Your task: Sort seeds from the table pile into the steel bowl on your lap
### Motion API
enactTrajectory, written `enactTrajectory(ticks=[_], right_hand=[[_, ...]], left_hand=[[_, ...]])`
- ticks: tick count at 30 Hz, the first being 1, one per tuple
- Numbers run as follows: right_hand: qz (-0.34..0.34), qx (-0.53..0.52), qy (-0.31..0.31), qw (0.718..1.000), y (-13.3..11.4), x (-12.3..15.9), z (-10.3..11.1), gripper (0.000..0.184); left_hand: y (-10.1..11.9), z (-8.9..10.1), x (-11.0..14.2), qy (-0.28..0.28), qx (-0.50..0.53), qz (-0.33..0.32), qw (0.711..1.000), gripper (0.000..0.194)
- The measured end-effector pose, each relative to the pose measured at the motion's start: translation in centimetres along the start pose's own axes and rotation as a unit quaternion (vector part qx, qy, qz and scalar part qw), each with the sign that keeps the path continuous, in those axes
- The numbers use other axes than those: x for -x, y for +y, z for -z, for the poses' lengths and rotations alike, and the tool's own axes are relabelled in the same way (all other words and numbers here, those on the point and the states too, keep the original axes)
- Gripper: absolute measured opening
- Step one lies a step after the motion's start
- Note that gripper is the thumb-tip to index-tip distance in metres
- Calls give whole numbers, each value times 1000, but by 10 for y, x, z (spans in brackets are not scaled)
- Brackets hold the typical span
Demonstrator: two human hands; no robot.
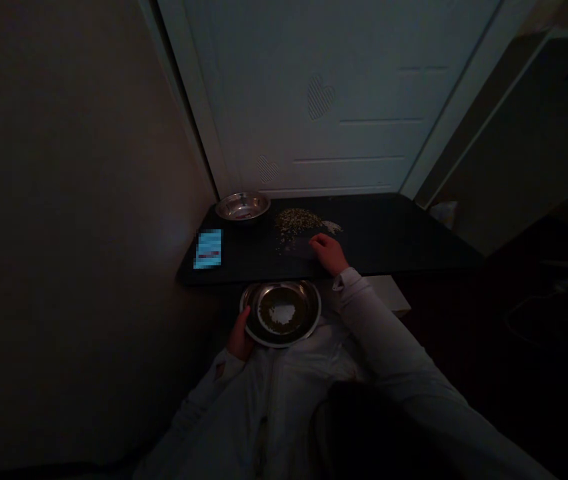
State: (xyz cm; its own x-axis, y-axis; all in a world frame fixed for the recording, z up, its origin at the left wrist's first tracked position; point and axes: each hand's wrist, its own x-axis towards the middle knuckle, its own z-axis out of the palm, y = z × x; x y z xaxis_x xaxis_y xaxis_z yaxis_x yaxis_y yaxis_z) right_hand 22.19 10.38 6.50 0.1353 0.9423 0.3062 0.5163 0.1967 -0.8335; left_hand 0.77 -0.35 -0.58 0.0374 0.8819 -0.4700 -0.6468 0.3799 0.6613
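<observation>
My left hand (241,337) grips the left rim of a metal bowl (315,320), thumb on the inner edge. Over my lap, just below the near edge of the low dark table (389,240), this bowl has small greenish-brown grains (277,321) in its bottom. My right hand (329,252) is closed over the table, fingers pinched on a thin, flat, card-like piece (300,247) that shows only faintly in the dark. Just beyond it lies a spread pile of mixed grains (297,220), with a small pale heap (333,227) at its right.
A second metal bowl (243,208) stands at the table's back left. A lit, pixelated screen (208,249) lies near the left edge. A white panel with heart patterns (320,97) rises behind the table. Below its front edge, right of my lap, is a pale box-like thing (388,293).
</observation>
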Motion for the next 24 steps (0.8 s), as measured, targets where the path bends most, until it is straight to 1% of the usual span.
enactTrajectory(ticks=[2, 5, 9, 12, 14, 17, 19, 22, 24], right_hand=[[0, 0, -12, 1000, -1, 1, 0, 18], [14, -11, -47, 999, -1, 2, 0, 18], [24, -23, -74, 997, 1, 1, -1, 17], [26, -18, -85, 996, 3, 0, -3, 18], [37, 3, -98, 995, 3, -1, -6, 19], [53, 40, -116, 991, 0, -3, -15, 19], [62, 52, -126, 989, -3, -3, -22, 18], [73, 46, -137, 987, -9, -3, -29, 18], [74, 35, -155, 984, -10, -3, -31, 19]], left_hand=[[0, -1, 1, 1, 5, 5, 1000, 20], [1, -5, 4, 2, 11, 13, 1000, 22], [2, -8, 6, 15, 7, -1, 1000, 20], [1, -4, 3, 11, -12, 3, 1000, 21], [-1, 0, 0, 7, -26, -9, 1000, 21], [-4, 6, -5, 7, -33, -34, 999, 25], [-6, 9, -7, 8, -37, -36, 999, 28], [-7, 12, -9, 6, -44, -40, 998, 31], [-7, 13, -9, 4, -48, -45, 998, 32]])
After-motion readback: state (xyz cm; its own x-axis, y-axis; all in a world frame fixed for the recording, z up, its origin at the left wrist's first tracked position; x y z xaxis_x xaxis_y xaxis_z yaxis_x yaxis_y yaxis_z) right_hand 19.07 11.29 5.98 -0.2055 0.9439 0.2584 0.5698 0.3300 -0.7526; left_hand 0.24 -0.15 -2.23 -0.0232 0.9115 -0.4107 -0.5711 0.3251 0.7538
